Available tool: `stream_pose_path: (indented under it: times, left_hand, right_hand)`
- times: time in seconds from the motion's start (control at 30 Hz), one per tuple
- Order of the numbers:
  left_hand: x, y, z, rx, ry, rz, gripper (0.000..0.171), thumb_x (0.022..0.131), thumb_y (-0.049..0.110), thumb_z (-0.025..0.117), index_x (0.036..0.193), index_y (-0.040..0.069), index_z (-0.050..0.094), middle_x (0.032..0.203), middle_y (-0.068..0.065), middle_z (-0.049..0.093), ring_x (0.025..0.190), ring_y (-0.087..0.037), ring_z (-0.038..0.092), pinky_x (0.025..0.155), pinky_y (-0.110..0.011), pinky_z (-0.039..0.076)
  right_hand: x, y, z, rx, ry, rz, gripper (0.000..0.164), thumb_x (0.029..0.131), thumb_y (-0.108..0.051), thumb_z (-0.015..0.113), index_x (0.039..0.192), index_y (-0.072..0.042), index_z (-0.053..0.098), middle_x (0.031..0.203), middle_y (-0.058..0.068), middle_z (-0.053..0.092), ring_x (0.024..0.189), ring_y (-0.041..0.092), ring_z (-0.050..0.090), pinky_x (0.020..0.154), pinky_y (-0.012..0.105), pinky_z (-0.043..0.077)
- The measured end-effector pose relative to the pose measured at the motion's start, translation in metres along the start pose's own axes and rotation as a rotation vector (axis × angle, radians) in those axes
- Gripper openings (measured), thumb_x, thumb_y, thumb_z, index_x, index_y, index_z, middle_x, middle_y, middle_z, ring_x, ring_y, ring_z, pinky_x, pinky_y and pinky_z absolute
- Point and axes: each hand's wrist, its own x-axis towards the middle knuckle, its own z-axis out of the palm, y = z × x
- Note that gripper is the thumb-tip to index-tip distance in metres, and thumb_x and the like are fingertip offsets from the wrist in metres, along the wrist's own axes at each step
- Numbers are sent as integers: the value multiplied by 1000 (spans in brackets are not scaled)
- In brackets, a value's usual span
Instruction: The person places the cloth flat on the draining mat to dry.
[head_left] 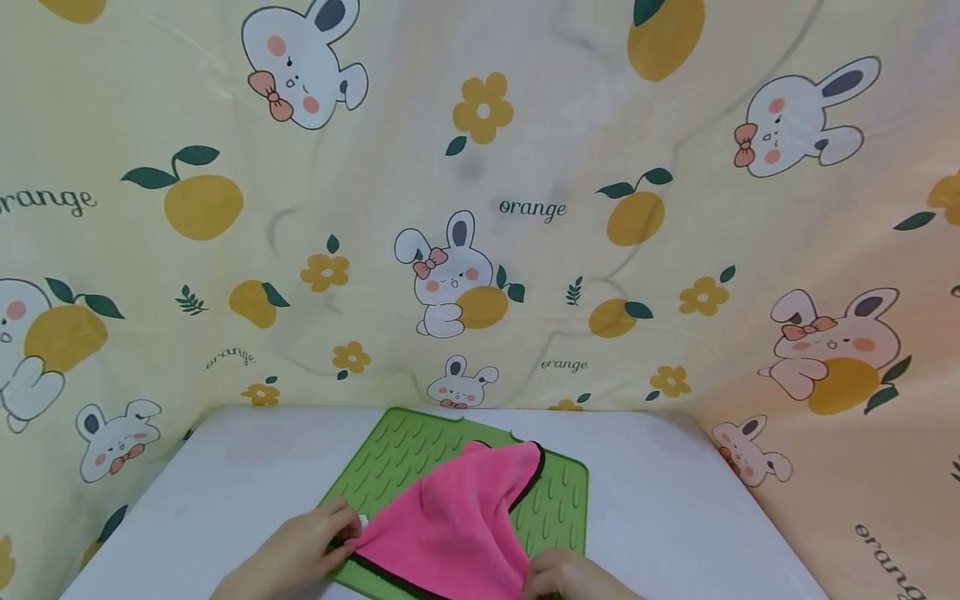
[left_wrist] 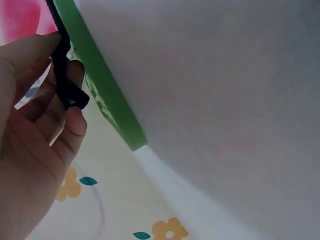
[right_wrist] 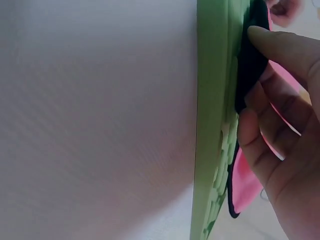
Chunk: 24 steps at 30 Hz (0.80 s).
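A pink cloth (head_left: 457, 517) with black edging lies loosely folded on a green mat (head_left: 405, 437) with raised drop-shaped ridges. At its left corner my left hand (head_left: 288, 550) pinches the border. Close up in the left wrist view, that dark edging (left_wrist: 61, 75) runs between thumb and fingers, and its end forms a small loop. My right hand (head_left: 573, 577) holds the near right corner at the bottom of the head view. The right wrist view has thumb and fingertips gripping the black border (right_wrist: 251, 60). A small white tag (head_left: 364, 521) shows beside the left fingers.
The mat rests on a white table (head_left: 660, 492). Behind and on both sides hangs a cream curtain (head_left: 375, 167) printed with rabbits, oranges and flowers. The cloth's far corner (head_left: 536, 454) reaches near the mat's back edge.
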Motion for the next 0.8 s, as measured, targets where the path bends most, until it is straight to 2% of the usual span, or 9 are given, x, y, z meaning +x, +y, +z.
stream_pose_path:
  times: [0.17, 0.33, 0.43, 0.53, 0.63, 0.73, 0.8]
  left_hand:
    - [4, -1, 0, 69, 1, 53, 6, 89, 24, 67, 89, 25, 61, 87, 18, 50, 69, 5, 45, 58, -22, 45]
    - [8, 3, -5, 178, 20, 67, 6, 88, 31, 66, 86, 28, 62, 85, 19, 50, 70, 3, 46, 60, -27, 44]
    - [12, 5, -9, 232, 42, 72, 7, 86, 33, 68, 86, 30, 62, 86, 18, 50, 75, 1, 49, 63, -30, 45]
    - [17, 5, -12, 271, 71, 83, 9, 84, 31, 70, 87, 29, 62, 88, 17, 51, 79, -3, 52, 66, -33, 46]
    - [24, 4, -13, 286, 107, 84, 10, 83, 29, 71, 88, 28, 63, 89, 16, 52, 82, -4, 54, 68, -36, 47]
    - [33, 3, -13, 256, 129, 76, 11, 83, 28, 71, 91, 25, 64, 90, 16, 54, 82, -5, 56, 70, -35, 49]
    - [41, 1, -13, 223, 138, 77, 11, 84, 26, 71, 92, 23, 65, 91, 15, 55, 81, -5, 57, 69, -33, 50]
  right_hand:
    - [1, -1, 2, -77, -30, 28, 13, 91, -23, 61, 98, -23, 72, 94, -15, 61, 91, -6, 53, 77, 10, 44]
    - [4, -4, -8, 6, -77, 70, 14, 93, -26, 60, 103, -22, 70, 95, -13, 61, 89, -6, 54, 75, 13, 46]
    - [4, -5, -15, 60, -58, 99, 14, 94, -24, 60, 104, -21, 68, 98, -10, 61, 87, -3, 56, 74, 16, 49]
    - [4, -4, -23, 70, 11, 142, 11, 94, -21, 60, 103, -21, 67, 101, -9, 59, 85, -2, 55, 69, 17, 50]
    - [4, 2, -29, 47, 128, 144, 11, 92, -17, 63, 102, -20, 66, 102, -8, 59, 82, -2, 55, 61, 18, 49]
    - [7, 11, -34, -9, 261, 106, 14, 90, -12, 66, 102, -19, 65, 100, -7, 60, 79, 0, 56, 55, 18, 48]
    - [8, 18, -37, -29, 327, 116, 18, 88, -10, 67, 102, -21, 64, 99, -6, 61, 78, 0, 56, 55, 19, 48]
